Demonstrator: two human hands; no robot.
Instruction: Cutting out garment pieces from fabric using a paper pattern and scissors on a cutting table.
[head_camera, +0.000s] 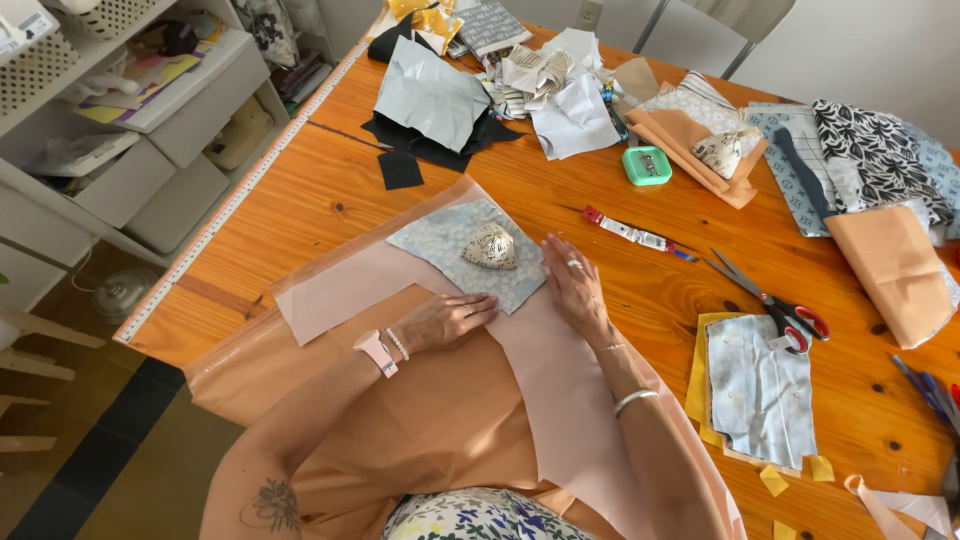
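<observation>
While both hands lie flat, grip spread, left hand and right hand press pale floral fabric.

Small green square case on table, behind hands.

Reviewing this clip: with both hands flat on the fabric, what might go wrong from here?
1. The small patterned weight sits alone on the light blue fabric square; as the left hand and right hand smooth, the layers may shift.
2. The peach fabric hangs over the table edge and may drag the work off.
3. Open scissors lie near the right forearm; a sweep could catch them.
</observation>
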